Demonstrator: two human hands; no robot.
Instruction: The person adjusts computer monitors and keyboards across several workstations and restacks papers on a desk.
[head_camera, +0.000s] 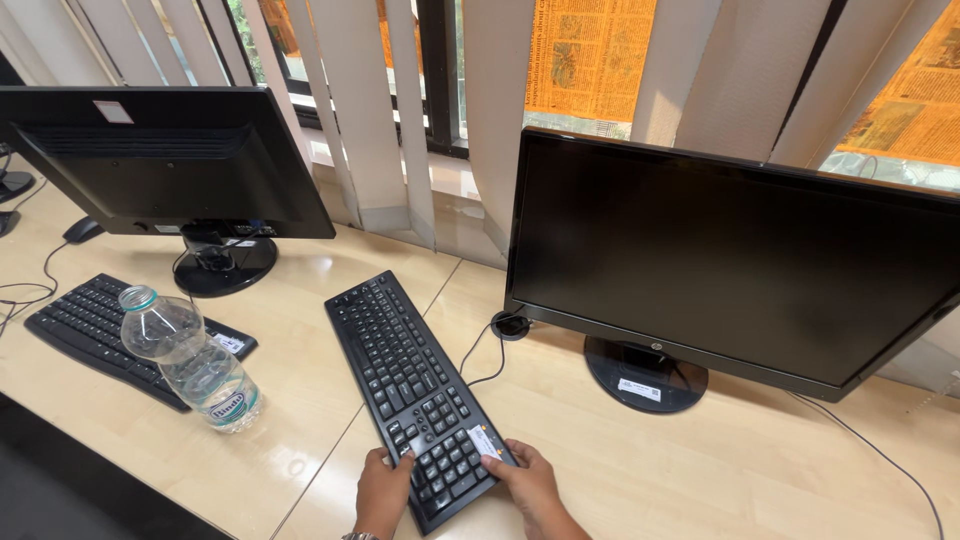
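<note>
Keyboard (415, 390) gripped at its near end, lying slantwise close to the desk's (640, 470) front edge.
We've got our left hand (383, 492) and right hand (527, 482) clamped on its corners; monitor (730, 265) behind, water bottle (192, 360) left, blinds (400, 110) over the window.

bright window daylight, glossy desk (640, 470) glare, sharp

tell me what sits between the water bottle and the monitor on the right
The black keyboard, lying at a slant with both hands at its near end, sits between the water bottle and the right monitor in the head view.
</note>
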